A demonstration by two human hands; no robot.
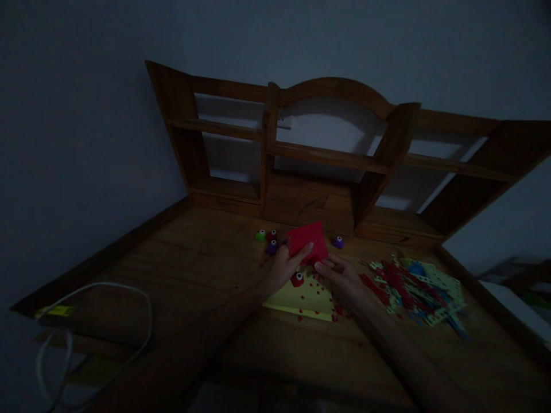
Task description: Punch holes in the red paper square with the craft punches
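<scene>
A sheet of red paper (307, 235), with small punched holes along its left edge, is held tilted above the desk. My left hand (284, 268) is closed on its lower left part, thumb on top. At the lower right edge, the fingers of my right hand (343, 277) pinch the same sheet; what lies under that thumb is too dark to make out fully. Below both hands lies a yellow sheet (282, 299) scattered with tiny red paper cutouts. A red craft punch (297, 280) rests on it, just right of my left wrist.
Behind the paper stand a green punch (260, 235), a dark red punch (271, 235), a purple punch (271, 248) and another purple punch (338, 242). Cut paper strips (417, 289) are heaped at right. A wooden shelf (327, 152) backs the desk; a white cable (150, 315) loops at left.
</scene>
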